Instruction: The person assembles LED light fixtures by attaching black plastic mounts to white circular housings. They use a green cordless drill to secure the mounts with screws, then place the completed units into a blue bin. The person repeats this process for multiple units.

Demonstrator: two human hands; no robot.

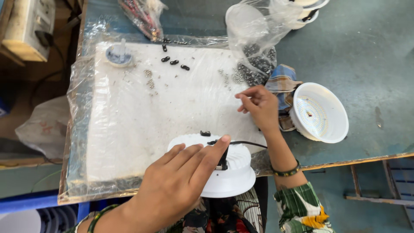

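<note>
The left hand (172,190) lies flat, fingers extended, pressing down on the white ribbed lamp housing (228,172) at the near edge of the board; it grips nothing. The right hand (258,105), fingertips pinched, whether on a part cannot be told, hovers near the loose screws (228,77); risk: the housing overhangs the edge and may tip, and the black cable (246,143) may snag.

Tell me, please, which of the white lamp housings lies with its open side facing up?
The white lamp housing right of the right hand, showing its dotted inner plate. The other lamp housing, under the left hand, lies ribbed back up with a black cable.
</note>
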